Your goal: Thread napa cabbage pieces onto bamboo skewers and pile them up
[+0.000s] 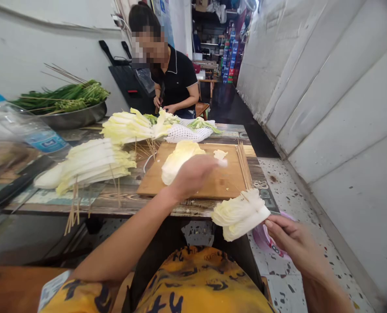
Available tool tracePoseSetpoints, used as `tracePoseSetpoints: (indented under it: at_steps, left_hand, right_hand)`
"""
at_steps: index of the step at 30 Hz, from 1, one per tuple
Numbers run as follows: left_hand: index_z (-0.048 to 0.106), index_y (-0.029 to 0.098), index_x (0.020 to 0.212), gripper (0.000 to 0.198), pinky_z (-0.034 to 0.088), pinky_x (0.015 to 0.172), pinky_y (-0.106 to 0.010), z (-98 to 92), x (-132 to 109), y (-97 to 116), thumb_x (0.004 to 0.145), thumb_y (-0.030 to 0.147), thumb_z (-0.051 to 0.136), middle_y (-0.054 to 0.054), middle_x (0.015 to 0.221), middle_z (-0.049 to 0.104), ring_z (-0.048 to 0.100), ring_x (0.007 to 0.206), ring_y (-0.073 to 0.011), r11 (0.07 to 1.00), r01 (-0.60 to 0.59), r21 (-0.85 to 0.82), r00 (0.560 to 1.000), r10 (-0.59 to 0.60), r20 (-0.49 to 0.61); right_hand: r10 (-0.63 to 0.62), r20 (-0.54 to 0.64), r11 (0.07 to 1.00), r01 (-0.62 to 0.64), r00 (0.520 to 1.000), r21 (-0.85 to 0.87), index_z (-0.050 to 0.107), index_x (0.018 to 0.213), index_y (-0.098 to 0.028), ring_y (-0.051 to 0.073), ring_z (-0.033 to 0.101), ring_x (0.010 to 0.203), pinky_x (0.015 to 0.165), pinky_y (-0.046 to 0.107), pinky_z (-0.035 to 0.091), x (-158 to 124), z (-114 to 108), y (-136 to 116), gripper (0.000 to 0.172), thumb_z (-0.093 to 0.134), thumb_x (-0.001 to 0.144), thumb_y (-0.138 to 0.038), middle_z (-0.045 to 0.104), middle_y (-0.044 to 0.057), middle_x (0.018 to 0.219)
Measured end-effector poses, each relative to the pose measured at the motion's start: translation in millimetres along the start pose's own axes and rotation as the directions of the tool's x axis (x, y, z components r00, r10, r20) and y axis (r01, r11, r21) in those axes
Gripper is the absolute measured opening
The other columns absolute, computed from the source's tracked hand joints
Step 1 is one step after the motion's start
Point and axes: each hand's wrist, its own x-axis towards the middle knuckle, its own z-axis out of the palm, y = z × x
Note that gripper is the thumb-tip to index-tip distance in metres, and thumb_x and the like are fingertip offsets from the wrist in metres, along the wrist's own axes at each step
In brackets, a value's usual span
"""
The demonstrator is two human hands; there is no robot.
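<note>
My left hand (193, 174) reaches over the wooden cutting board (154, 187), slightly blurred. Its fingers are closed at the tips on a small piece of napa cabbage (220, 154), pale yellow and white. Under and behind this hand lie larger cabbage leaves (176, 161) on the board. Low on the right, past the table's front edge, my right hand (291, 237) grips a skewer of cabbage leaves (240, 215) by its white stem end. Thin bamboo skewers (243, 163) lie in a bundle along the board's right side.
Skewered cabbage leaves (92, 165) are piled at left, with another pile (128, 126) behind. A knife (14, 187) and plastic bottle (43, 134) are at far left. A metal bowl (76, 116) holds skewered greens. Across the table sits a person (176, 74) in black. A pink container (261, 237) stands beneath my right hand.
</note>
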Motion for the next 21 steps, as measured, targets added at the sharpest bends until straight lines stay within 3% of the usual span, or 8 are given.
tracePoseSetpoints:
  at_steps: [1,3,5,8,10,12,16,21]
  left_hand:
    - [0.065,0.016,0.099,0.026,0.042,0.08,-0.029,-10.3,-0.2,11.2,0.09,0.025,0.043,-0.007,0.095,0.069,0.06,0.087,-0.0179,0.993,0.097,-0.067,0.988,-0.105,-0.117]
    - [0.067,0.017,0.089,0.024,0.041,0.07,-0.025,-27.5,-5.4,33.0,0.087,0.031,0.048,-0.003,0.08,0.066,0.057,0.074,-0.0153,0.93,0.277,-0.24,0.937,-0.317,-0.147]
    - [0.067,0.016,0.073,0.026,0.038,0.059,-0.022,-35.6,-16.8,48.6,0.083,0.038,0.056,0.0,0.066,0.059,0.051,0.062,-0.0123,0.767,0.458,-0.449,0.868,-0.495,0.04]
    - [0.066,0.015,0.073,0.03,0.035,0.053,-0.02,-30.0,-39.8,55.3,0.077,0.045,0.063,0.001,0.061,0.055,0.047,0.055,-0.0099,0.289,0.691,-0.663,0.666,-0.612,0.427]
    - [0.066,0.015,0.077,0.031,0.037,0.054,-0.02,-21.3,-54.4,52.3,0.072,0.045,0.068,0.001,0.063,0.057,0.048,0.055,-0.0091,-0.002,0.722,-0.692,0.541,-0.622,0.566]
    - [0.066,0.014,0.078,0.032,0.038,0.054,-0.019,-14.1,-66.0,48.4,0.069,0.043,0.072,0.0,0.064,0.06,0.049,0.054,-0.0083,-0.149,0.707,-0.691,0.47,-0.63,0.618]
    - [0.067,0.012,0.077,0.031,0.038,0.055,-0.019,-8.0,-79.4,46.7,0.068,0.041,0.074,0.0,0.064,0.061,0.05,0.054,-0.0072,-0.186,0.688,-0.701,0.461,-0.635,0.62]
    - [0.07,0.014,0.084,0.03,0.044,0.068,-0.023,-4.3,-85.6,50.8,0.062,0.032,0.08,-0.002,0.076,0.068,0.059,0.068,-0.0118,-0.107,0.684,-0.721,0.534,-0.599,0.596]
  right_hand:
    - [-0.017,-0.006,1.0,0.017,1.0,-0.012,0.067,0.091,-0.017,0.01,0.037,0.049,0.043,0.022,0.032,-2.7,-1.2,-2.8,0.035,0.05,0.087,-0.047,0.042,-0.004,0.056]
    - [-0.052,0.0,0.997,0.052,0.999,-0.049,0.069,0.093,-0.018,0.012,0.045,0.052,0.046,0.022,0.038,-7.3,-3.5,-9.3,0.033,0.051,0.088,-0.045,0.048,-0.002,0.056]
    - [-0.086,0.047,0.992,0.09,0.995,-0.088,0.07,0.096,-0.02,0.016,0.055,0.061,0.054,0.024,0.046,-9.8,-4.5,-16.2,0.03,0.051,0.088,-0.042,0.056,0.0,0.059]
    - [-0.116,0.17,0.986,0.135,0.979,-0.101,0.071,0.1,-0.022,0.02,0.063,0.08,0.07,0.028,0.051,-9.2,-2.1,-24.5,0.028,0.05,0.089,-0.039,0.068,0.003,0.078]
    - [-0.114,0.24,0.985,0.141,0.964,-0.097,0.07,0.102,-0.022,0.021,0.064,0.085,0.074,0.03,0.052,-7.2,1.5,-27.8,0.029,0.049,0.09,-0.038,0.071,0.005,0.09]
    - [-0.108,0.273,0.984,0.141,0.956,-0.106,0.07,0.102,-0.021,0.021,0.064,0.083,0.073,0.03,0.052,-5.3,5.4,-29.8,0.031,0.047,0.091,-0.039,0.071,0.005,0.089]
    - [-0.092,0.295,0.982,0.135,0.951,-0.131,0.07,0.101,-0.021,0.02,0.064,0.082,0.073,0.029,0.051,-3.8,11.7,-32.6,0.03,0.046,0.092,-0.037,0.071,0.003,0.087]
    - [-0.084,0.299,0.988,0.119,0.95,-0.101,0.069,0.102,-0.022,0.02,0.064,0.087,0.075,0.028,0.049,-4.3,13.7,-32.4,0.029,0.046,0.092,-0.036,0.072,0.003,0.093]
